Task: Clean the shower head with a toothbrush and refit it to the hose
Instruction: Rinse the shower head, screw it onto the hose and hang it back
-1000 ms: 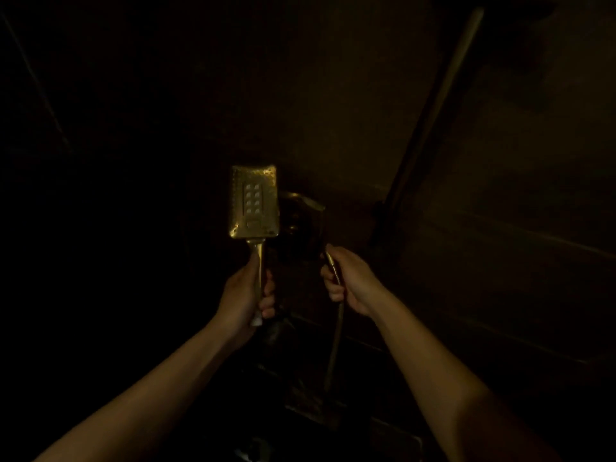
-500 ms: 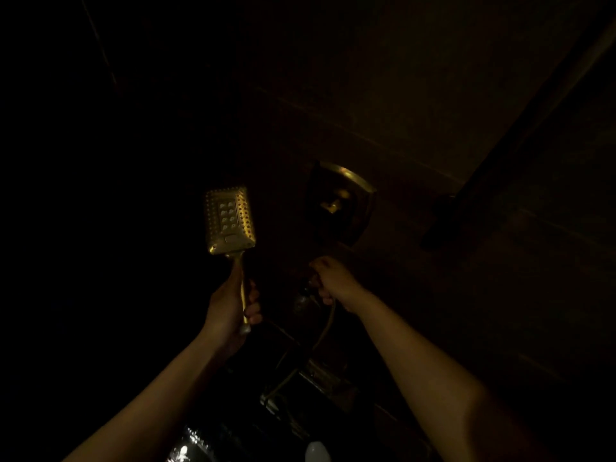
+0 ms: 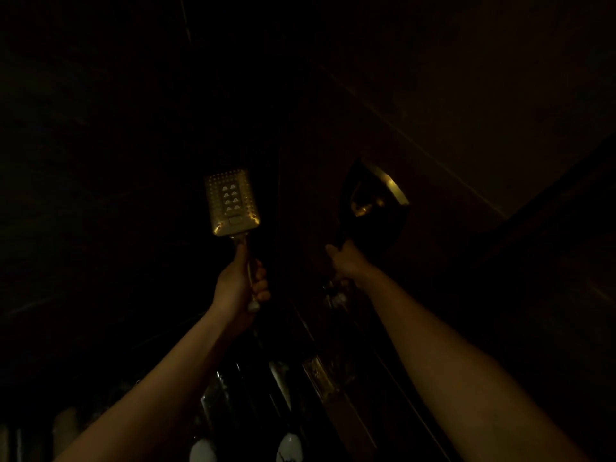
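Shower head, off its hose, stands upright to the left of the round wall valve plate. The left hand has its fingers wrapped round the handle, whose bare lower end shows beneath them. Right hand, just below the plate, is curled as if on something, but the gloom hides whether that is the hose. No toothbrush shows. Whether the scrubbing is finished cannot be told; joining head to hose looks like the step left.
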